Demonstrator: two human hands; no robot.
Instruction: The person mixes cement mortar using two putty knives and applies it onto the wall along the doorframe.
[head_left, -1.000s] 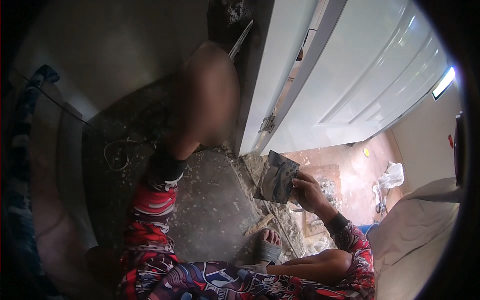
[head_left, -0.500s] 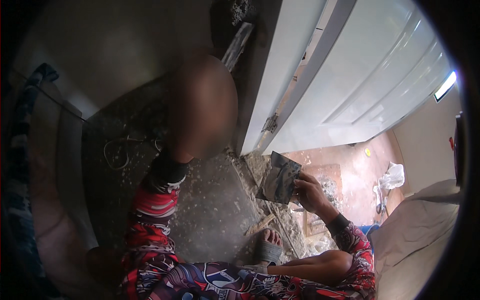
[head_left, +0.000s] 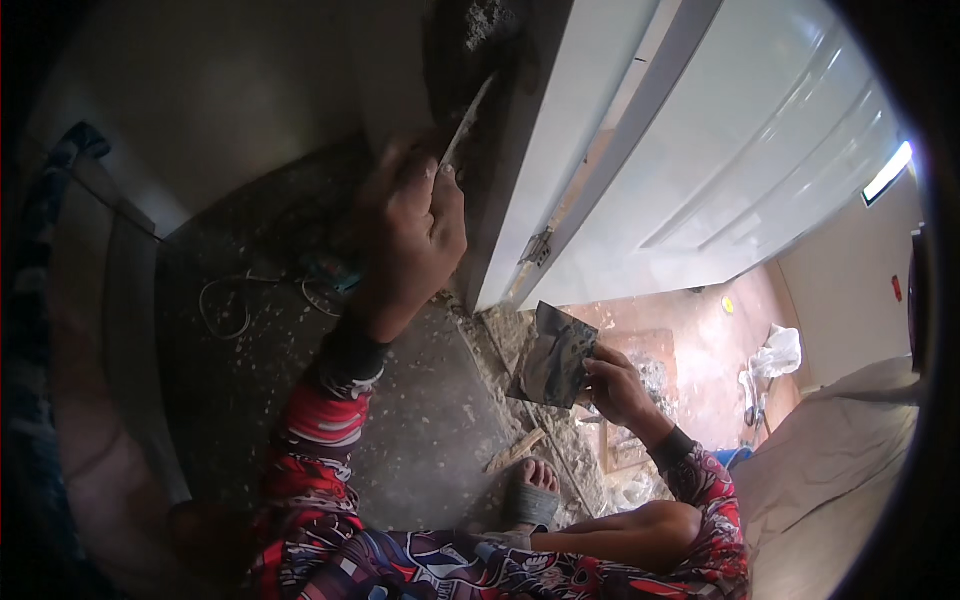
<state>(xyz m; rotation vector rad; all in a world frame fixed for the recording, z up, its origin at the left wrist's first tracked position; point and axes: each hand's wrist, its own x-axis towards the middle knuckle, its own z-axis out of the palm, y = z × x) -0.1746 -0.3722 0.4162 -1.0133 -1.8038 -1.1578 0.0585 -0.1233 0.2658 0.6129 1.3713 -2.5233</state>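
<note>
My left hand (head_left: pixel 418 225) is raised beside the door frame and closed around a putty knife (head_left: pixel 468 122), whose thin blade shows almost edge-on against the dark patch of wall. The knife's handle is hidden inside my fingers. Lower and to the right, my right hand (head_left: pixel 620 388) grips a small dark square plate (head_left: pixel 552 355) by its right edge, thumb on top. Grey, wet-looking paste is smeared over the plate. A rough strip of wall beside the frame bears grey mortar (head_left: pixel 488 22).
A white panelled door (head_left: pixel 760 130) stands ajar in its frame (head_left: pixel 545 160), with a hinge (head_left: pixel 538 246). Broken mortar and a wood scrap (head_left: pixel 516 450) lie along the threshold. A pale cable (head_left: pixel 225 300) loops on the dusty floor. A beige cover (head_left: pixel 840 470) hangs at right.
My left hand has turned and shifted slightly right, bringing the putty knife's blade from broad to nearly edge-on. My right hand and the plate have barely moved.
</note>
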